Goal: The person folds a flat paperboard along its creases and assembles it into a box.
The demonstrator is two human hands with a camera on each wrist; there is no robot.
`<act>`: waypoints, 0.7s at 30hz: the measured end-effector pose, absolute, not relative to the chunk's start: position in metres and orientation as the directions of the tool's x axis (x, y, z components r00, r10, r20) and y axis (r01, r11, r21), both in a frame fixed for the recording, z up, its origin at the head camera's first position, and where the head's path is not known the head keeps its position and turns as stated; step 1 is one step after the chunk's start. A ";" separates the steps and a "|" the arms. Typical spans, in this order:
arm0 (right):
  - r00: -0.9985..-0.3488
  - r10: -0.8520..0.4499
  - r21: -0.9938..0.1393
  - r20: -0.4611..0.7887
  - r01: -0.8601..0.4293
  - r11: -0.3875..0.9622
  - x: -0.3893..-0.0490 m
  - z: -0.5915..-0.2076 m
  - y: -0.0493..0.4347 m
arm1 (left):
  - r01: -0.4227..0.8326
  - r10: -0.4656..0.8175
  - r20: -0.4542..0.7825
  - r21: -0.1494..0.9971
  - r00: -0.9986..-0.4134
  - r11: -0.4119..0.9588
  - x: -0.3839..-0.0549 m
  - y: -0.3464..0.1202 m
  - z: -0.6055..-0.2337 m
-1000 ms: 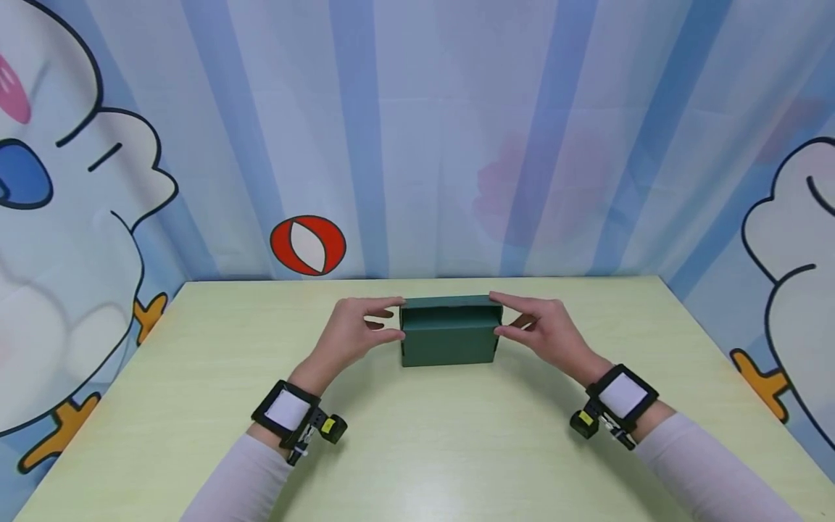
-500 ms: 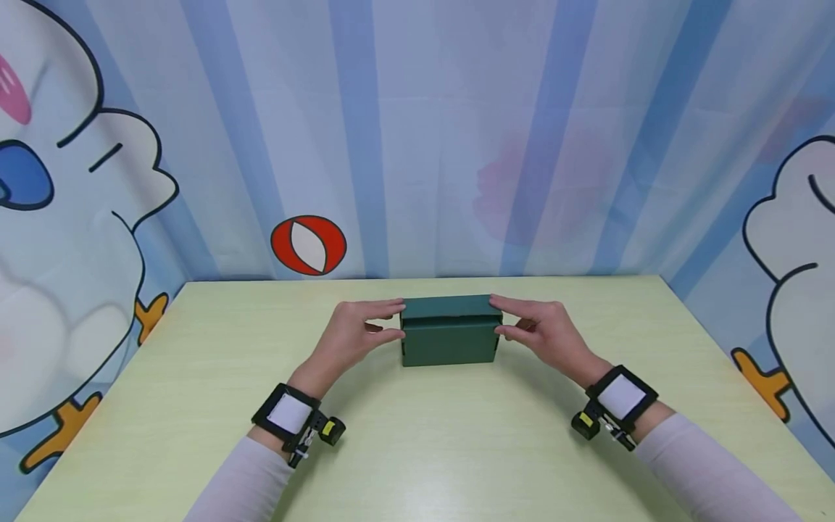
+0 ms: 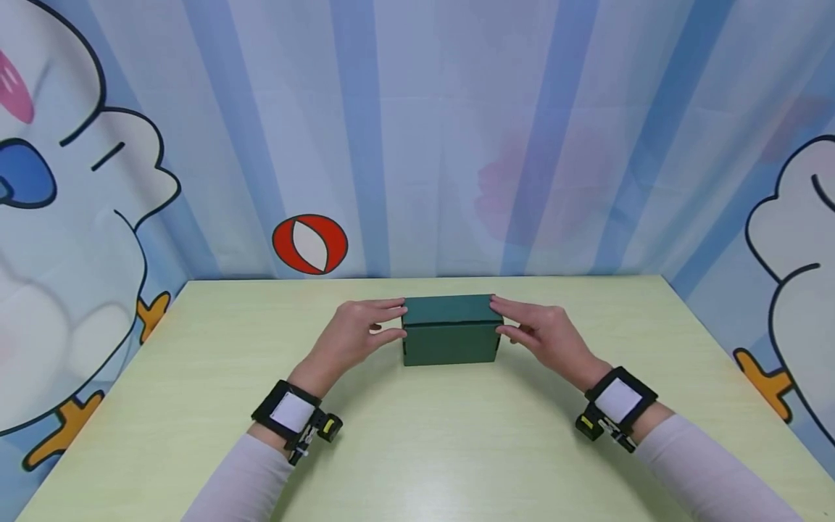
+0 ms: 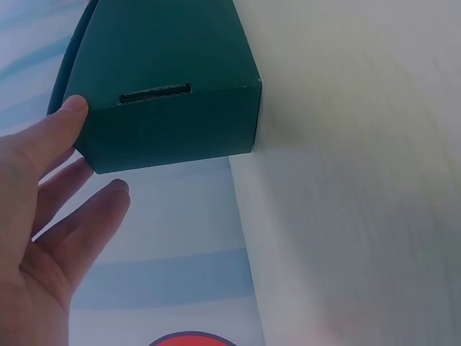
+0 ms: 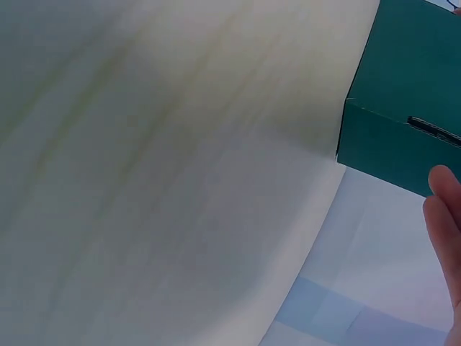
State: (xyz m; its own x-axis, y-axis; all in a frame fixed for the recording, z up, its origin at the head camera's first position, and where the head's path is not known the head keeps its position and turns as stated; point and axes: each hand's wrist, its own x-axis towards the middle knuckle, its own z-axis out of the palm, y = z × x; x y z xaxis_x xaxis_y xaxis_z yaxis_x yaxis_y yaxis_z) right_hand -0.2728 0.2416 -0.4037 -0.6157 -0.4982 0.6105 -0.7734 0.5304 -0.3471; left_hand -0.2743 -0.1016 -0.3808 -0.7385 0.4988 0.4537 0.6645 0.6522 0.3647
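A dark green cardboard box [image 3: 450,344] stands on the table, its lid [image 3: 450,309] lying down over the top. My left hand [image 3: 352,330] holds the box's left end, with fingertips at the lid and the thumb lower, near the front corner. At the opposite end, my right hand [image 3: 546,332] does the same with its thumb and fingers. A narrow slot shows near the end of the green box [image 4: 173,58] in the left wrist view, and the left thumb touches its edge. The right wrist view cuts off most of the hand [image 5: 448,231]. The inside of the box is hidden.
The pale wooden table [image 3: 430,442] ends at a striped blue curtain [image 3: 443,145] with printed cartoon figures and a red ball shape. Both forearms wear a black wrist mount with a small camera.
The lid has come down toward the front, covering the dark gap that was visible above the front wall. Both hands moved slightly with it; the box stayed in place.
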 end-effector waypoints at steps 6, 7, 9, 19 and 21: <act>-0.571 -0.497 -0.294 0.653 -0.797 0.528 -0.273 -0.407 0.241 | 0.698 0.534 0.481 0.276 -0.695 0.661 -0.274 -0.102 -0.380; -0.565 -0.498 -0.285 0.658 -0.798 0.530 -0.273 -0.407 0.240 | 0.702 0.537 0.485 0.267 -0.690 0.661 -0.275 -0.102 -0.379; -0.558 -0.499 -0.266 0.663 -0.799 0.540 -0.273 -0.406 0.240 | 0.707 0.543 0.491 0.249 -0.681 0.662 -0.275 -0.102 -0.378; -0.535 -0.516 -0.228 0.669 -0.808 0.543 -0.271 -0.407 0.239 | 0.727 0.576 0.482 0.218 -0.660 0.651 -0.272 -0.104 -0.376; -0.534 -0.516 -0.223 0.670 -0.808 0.546 -0.271 -0.407 0.239 | 0.727 0.576 0.482 0.220 -0.660 0.650 -0.272 -0.105 -0.375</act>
